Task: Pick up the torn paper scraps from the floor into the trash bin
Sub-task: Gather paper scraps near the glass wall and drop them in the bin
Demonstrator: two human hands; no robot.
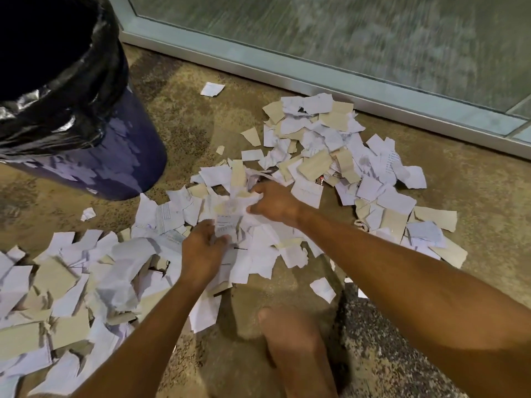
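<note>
Torn white and tan paper scraps [321, 145] lie spread over the brown floor in heaps at the left, middle and right. A dark blue trash bin [94, 156] lined with a black bag stands at the upper left. My left hand [201, 251] and my right hand [273, 202] are down in the middle heap, and both curl their fingers round a bunch of scraps [232, 216] bunched between them. The fingertips are partly buried in the paper.
A metal door frame [287, 67] with frosted glass runs along the back behind the right heap. A bare foot [293, 349] stands on the floor at the bottom middle. A single scrap [212, 89] lies apart near the frame.
</note>
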